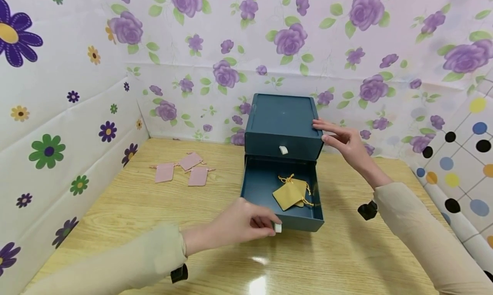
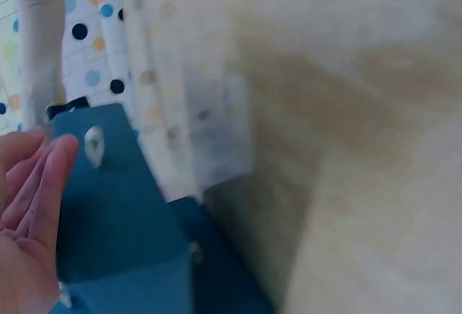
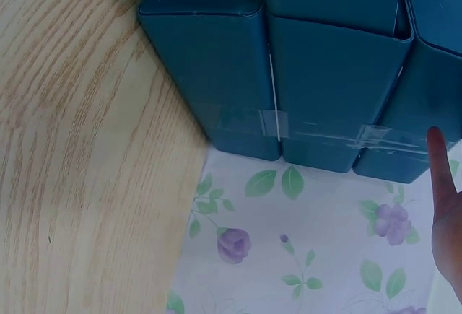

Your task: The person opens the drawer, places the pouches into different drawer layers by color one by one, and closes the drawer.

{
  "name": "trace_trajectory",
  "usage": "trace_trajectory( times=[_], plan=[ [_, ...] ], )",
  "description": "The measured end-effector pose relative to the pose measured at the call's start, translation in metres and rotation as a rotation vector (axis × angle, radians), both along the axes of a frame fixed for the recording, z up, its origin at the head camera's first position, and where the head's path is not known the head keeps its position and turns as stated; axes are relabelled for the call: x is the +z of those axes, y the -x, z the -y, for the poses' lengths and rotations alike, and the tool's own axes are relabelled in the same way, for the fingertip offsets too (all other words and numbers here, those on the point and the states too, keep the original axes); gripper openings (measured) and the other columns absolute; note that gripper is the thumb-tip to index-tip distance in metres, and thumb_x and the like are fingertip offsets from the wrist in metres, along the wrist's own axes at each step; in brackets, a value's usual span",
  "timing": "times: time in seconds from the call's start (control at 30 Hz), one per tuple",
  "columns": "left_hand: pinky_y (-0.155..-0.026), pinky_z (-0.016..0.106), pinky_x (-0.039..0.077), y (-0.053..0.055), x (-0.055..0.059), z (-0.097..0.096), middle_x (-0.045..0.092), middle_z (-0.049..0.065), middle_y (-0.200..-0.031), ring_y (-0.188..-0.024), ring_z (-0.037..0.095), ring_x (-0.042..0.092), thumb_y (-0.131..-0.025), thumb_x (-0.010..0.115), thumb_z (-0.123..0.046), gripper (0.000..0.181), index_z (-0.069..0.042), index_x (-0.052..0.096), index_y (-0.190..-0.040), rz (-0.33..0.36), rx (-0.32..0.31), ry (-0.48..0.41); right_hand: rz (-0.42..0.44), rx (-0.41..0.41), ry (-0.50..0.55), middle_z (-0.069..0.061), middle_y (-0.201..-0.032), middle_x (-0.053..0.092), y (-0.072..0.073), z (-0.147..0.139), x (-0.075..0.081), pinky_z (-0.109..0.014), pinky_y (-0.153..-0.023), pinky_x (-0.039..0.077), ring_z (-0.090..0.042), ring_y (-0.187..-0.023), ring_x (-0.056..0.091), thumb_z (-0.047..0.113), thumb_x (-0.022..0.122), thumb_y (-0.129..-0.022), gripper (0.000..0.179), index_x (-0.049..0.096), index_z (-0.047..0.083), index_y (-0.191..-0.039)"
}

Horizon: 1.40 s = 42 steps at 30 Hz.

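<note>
Drawer (image 1: 259, 188): blue, pulled out at the centre of the frame, its sliding line running up the frame into the chest (image 1: 283, 115).
White tab (image 1: 278, 228): on the drawer's front, at the tips of the left hand (image 1: 246, 220), the nearer hand; thumb and finger lie close about it, but the left wrist view shows blue between fingertip and tab, so I cannot tell whether they pinch it.
Chest's right edge: touched by the right hand (image 1: 346, 141), upper right, fingers straight, thumb spread apart.
Yellow pouches (image 1: 288, 195): inside the drawer's right half, up the frame from the tab.
Pink pouches (image 1: 197, 176): three on the table (image 1: 115, 209), left of centre.
</note>
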State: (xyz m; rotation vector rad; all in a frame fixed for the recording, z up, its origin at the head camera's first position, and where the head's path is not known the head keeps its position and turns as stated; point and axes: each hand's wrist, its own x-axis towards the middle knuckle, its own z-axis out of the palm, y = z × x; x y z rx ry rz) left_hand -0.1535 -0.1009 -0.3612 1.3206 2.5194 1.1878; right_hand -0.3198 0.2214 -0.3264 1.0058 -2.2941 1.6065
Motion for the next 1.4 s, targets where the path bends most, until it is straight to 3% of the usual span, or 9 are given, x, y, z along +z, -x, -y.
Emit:
trace_trajectory(
  times=[0.3, 0.6, 0.77, 0.9, 1.1, 1.23, 1.4],
  plan=[
    [-0.076, 0.01, 0.056, -0.009, -0.026, 0.0, 0.078, 0.008, -0.102, -0.09, 0.004, 0.073, -0.09, 0.072, -0.009, 0.03, -0.012, 0.072, -0.12, 0.17, 0.12, -0.042, -0.006, 0.003, 0.007, -0.005, -0.149, 0.053, 0.0, 0.0, -0.001, -0.011, -0.104, 0.045, -0.014, -0.149, 0.033, 0.008, 0.054, -0.101, 0.036, 0.06, 0.002, -0.136],
    [-0.082, 0.012, 0.056, -0.012, -0.042, -0.002, 0.075, 0.008, -0.114, -0.101, 0.016, 0.073, -0.091, 0.071, -0.012, 0.033, -0.013, 0.07, -0.124, 0.253, 0.134, -0.11, -0.011, 0.014, 0.016, -0.006, -0.149, 0.053, 0.001, 0.001, 0.0, -0.012, -0.104, 0.045, -0.018, -0.15, 0.032, 0.007, 0.054, -0.101, 0.036, 0.059, 0.001, -0.135],
    [-0.083, 0.016, 0.057, -0.013, -0.049, -0.007, 0.074, 0.004, -0.117, -0.102, 0.014, 0.073, -0.091, 0.071, -0.014, 0.032, -0.014, 0.071, -0.123, 0.337, 0.167, -0.186, -0.011, 0.009, 0.017, -0.005, -0.149, 0.053, 0.001, 0.001, -0.001, -0.012, -0.103, 0.046, -0.017, -0.15, 0.033, 0.007, 0.054, -0.101, 0.036, 0.06, 0.001, -0.135],
    [-0.081, 0.017, 0.058, -0.014, -0.051, -0.01, 0.076, 0.002, -0.113, -0.097, 0.006, 0.073, -0.091, 0.072, -0.018, 0.028, -0.015, 0.073, -0.119, 0.354, 0.212, -0.219, -0.006, 0.003, 0.016, -0.004, -0.149, 0.053, 0.001, 0.0, -0.001, -0.012, -0.104, 0.045, -0.017, -0.15, 0.033, 0.008, 0.054, -0.101, 0.036, 0.06, 0.001, -0.135],
    [-0.076, 0.016, 0.058, -0.015, -0.05, -0.013, 0.076, 0.002, -0.111, -0.088, 0.0, 0.072, -0.091, 0.072, -0.021, 0.026, -0.015, 0.075, -0.116, 0.306, 0.242, -0.201, -0.003, -0.004, 0.012, -0.004, -0.149, 0.053, 0.0, -0.002, -0.001, -0.011, -0.104, 0.045, -0.02, -0.151, 0.032, 0.008, 0.054, -0.101, 0.036, 0.06, 0.002, -0.136],
    [-0.075, 0.017, 0.058, -0.017, -0.052, -0.013, 0.076, 0.002, -0.112, -0.086, 0.005, 0.073, -0.093, 0.07, -0.021, 0.026, -0.015, 0.074, -0.117, 0.312, 0.244, -0.217, -0.001, -0.006, 0.006, -0.004, -0.149, 0.053, 0.001, -0.001, -0.001, -0.011, -0.104, 0.045, -0.013, -0.15, 0.033, 0.009, 0.054, -0.101, 0.036, 0.06, 0.002, -0.135],
    [-0.075, 0.017, 0.059, -0.016, -0.055, -0.014, 0.077, 0.001, -0.108, -0.088, 0.012, 0.074, -0.093, 0.07, -0.02, 0.023, -0.015, 0.075, -0.115, 0.31, 0.249, -0.252, -0.002, 0.005, 0.013, -0.004, -0.149, 0.053, 0.001, -0.001, -0.001, -0.012, -0.103, 0.045, -0.016, -0.15, 0.033, 0.008, 0.054, -0.101, 0.036, 0.06, 0.001, -0.136]
  ],
)
